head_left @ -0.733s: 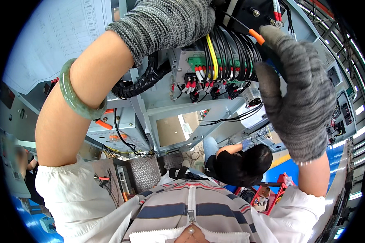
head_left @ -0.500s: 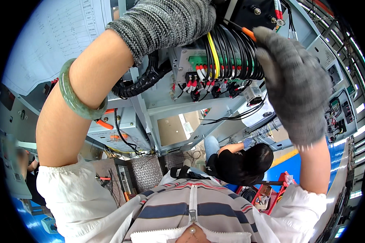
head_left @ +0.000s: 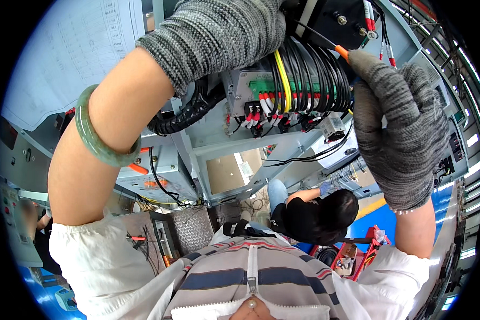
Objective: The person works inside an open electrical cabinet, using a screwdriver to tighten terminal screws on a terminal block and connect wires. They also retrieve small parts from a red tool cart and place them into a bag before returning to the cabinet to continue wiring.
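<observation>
My right hand (head_left: 402, 128), in a grey knitted glove, is closed round a screwdriver with an orange handle (head_left: 342, 52). Its thin metal shaft (head_left: 317, 34) points up and left toward a dark part beside my other hand; the tip is hard to make out there. My left hand (head_left: 224, 40), gloved the same way, reaches over the cabinet at the top of the view, and its fingers are hidden. Between the two hands a bundle of black wires (head_left: 314, 80) with one yellow wire (head_left: 284, 80) arches over a green terminal block (head_left: 261, 86). Red and white sleeves mark the wire ends.
A printed wiring sheet (head_left: 69, 58) hangs at upper left. Thick black wrapped cable (head_left: 186, 118) runs below my left wrist. A person in black (head_left: 317, 216) sits low in front, near a red toolbox (head_left: 365, 256). Loose black wires (head_left: 304, 159) cross the cabinet frame opening.
My right hand has drawn back right and downward with the screwdriver, and more of its shaft shows. The left hand has stayed nearly in place. The whole view has shifted slightly.
</observation>
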The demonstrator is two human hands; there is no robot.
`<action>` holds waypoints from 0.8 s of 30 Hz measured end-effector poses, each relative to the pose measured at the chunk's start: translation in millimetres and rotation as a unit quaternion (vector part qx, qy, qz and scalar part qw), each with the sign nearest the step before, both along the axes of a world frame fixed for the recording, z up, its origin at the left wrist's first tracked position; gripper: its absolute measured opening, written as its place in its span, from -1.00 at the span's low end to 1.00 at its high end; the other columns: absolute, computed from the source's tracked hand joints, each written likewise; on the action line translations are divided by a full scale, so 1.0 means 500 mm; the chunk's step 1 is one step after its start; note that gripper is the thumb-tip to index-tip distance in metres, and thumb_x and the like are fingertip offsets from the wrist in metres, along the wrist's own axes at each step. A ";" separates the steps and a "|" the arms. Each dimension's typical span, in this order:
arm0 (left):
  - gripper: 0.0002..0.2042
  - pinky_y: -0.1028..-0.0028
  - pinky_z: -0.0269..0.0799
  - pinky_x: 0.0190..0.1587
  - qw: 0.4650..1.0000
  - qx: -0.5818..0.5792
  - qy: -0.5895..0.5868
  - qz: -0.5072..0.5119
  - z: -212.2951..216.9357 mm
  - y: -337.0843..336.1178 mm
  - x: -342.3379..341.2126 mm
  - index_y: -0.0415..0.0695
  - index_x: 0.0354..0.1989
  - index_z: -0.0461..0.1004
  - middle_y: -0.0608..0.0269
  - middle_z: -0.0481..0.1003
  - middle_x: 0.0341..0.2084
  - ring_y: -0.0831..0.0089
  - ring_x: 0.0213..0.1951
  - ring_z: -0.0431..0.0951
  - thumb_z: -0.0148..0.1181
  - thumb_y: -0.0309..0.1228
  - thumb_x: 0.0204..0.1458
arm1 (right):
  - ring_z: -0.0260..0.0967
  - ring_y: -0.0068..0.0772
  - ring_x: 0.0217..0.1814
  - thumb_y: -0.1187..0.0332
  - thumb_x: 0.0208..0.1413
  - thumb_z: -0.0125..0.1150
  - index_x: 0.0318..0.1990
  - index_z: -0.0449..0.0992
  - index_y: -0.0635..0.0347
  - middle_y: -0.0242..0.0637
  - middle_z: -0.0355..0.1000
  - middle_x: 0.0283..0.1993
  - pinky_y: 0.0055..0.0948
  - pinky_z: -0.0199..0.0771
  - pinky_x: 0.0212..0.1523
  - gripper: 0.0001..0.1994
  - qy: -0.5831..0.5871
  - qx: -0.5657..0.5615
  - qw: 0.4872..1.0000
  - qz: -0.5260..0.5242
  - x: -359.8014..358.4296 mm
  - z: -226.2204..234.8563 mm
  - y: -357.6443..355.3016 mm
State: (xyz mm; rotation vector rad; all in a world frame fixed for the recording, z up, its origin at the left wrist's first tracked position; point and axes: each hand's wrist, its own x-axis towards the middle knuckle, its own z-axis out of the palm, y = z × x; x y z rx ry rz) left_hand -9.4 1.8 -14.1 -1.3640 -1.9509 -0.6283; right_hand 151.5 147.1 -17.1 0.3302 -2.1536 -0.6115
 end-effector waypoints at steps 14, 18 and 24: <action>-0.72 0.22 0.42 -0.14 0.999 -0.015 -0.015 0.027 0.006 0.002 0.003 -0.18 -0.18 0.47 -0.03 0.48 -0.35 0.05 -0.25 0.50 -0.03 -0.37 -0.04 | 0.25 -0.46 -0.56 0.56 -0.19 0.31 -0.16 0.56 0.07 -0.36 0.28 -0.54 -0.52 0.28 -0.55 -0.65 0.010 0.021 0.999 0.037 -0.007 0.003 -0.003; -0.72 0.22 0.42 -0.15 0.999 -0.032 -0.030 0.032 0.020 0.001 0.005 -0.18 -0.17 0.46 -0.03 0.48 -0.36 0.05 -0.26 0.50 -0.02 -0.36 -0.04 | 0.24 -0.47 -0.56 0.53 -0.20 0.32 -0.21 0.57 0.07 -0.39 0.26 -0.55 -0.53 0.24 -0.57 -0.69 0.005 0.026 0.999 0.030 -0.002 0.005 -0.003; -0.69 0.22 0.43 -0.16 0.998 -0.043 -0.034 0.031 0.015 0.002 -0.007 -0.21 -0.13 0.43 -0.05 0.46 -0.32 0.06 -0.25 0.50 -0.01 -0.36 -0.05 | 0.27 -0.44 -0.53 0.48 -0.18 0.33 -0.28 0.58 0.06 -0.37 0.28 -0.53 -0.52 0.28 -0.55 -0.77 0.006 0.032 0.999 -0.021 -0.003 0.001 -0.023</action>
